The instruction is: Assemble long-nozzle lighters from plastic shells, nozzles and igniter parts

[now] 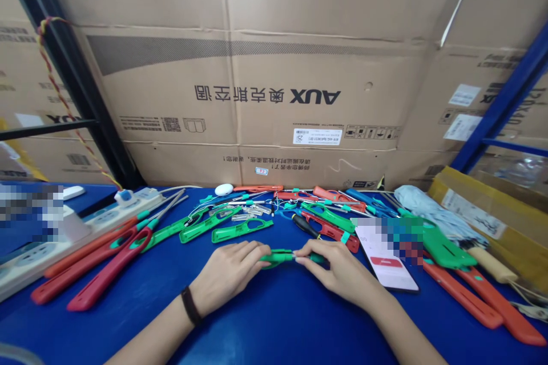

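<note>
**Both hands on green plastic pc at front of bench**

L hand (226, 274) & R hand (338, 269) both low on blue bench (128, 322), close together, w/ green plastic part (278, 258) held between them, just above bench, near front edge, lying roughly sideways. L grip wrapped round its left end; R grip pinched on its right end, fingertips (300, 259) touching it. Both grips clamped on same pc; exact shape partly hidden by fingers. Dark wristband (190, 305) on L wrist.

Just ahead of hands: loose green plastic handles (242, 231) in a spread-out row, some w/ thin metal rods (169, 208). Nearest R hand: black-handled screwdriver (305, 225) & red plastic handle (329, 231). Phone (385, 268) lies right of R hand, lit, red button on screen, top partly blurred.

Left side of bench: long red handles (107, 274) beside white power strip (85, 239). Right side: long orange handles (464, 296), larger green pc (447, 251), pale blue folded item (436, 217). White oval object (224, 189) at back edge.

Behind bench: AUX cardboard cartons (265, 97) stacked against blue rack upright (505, 97) & black upright (64, 63), red-yellow twisted cord (60, 91) hanging down black one.
</note>
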A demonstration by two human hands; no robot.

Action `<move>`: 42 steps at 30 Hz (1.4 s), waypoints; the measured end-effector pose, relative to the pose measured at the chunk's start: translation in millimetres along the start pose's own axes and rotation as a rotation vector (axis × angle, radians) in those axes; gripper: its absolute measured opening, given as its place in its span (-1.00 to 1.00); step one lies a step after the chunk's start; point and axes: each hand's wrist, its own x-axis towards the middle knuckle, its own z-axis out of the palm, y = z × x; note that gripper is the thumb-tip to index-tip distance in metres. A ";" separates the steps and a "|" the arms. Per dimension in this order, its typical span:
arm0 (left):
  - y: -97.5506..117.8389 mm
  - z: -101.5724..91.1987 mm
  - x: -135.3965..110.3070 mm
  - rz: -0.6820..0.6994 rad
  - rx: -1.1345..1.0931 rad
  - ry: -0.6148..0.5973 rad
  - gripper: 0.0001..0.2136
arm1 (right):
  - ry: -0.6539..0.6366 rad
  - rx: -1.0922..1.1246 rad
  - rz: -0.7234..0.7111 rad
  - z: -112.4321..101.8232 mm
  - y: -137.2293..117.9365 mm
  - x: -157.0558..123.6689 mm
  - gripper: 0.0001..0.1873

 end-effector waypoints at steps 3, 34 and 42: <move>-0.7 1.1 -1.9 -0.014 -0.040 0.030 -0.83 | 0.007 -0.003 0.005 1.0 0.0 0.2 -0.84; 1.1 3.7 -7.6 -0.026 -0.156 0.327 -0.87 | 0.067 -0.026 -0.037 5.8 3.1 -0.4 -0.88; 5.9 6.7 -7.0 -0.045 -0.149 0.282 -0.87 | 0.064 -0.040 -0.036 5.1 4.0 0.0 -0.87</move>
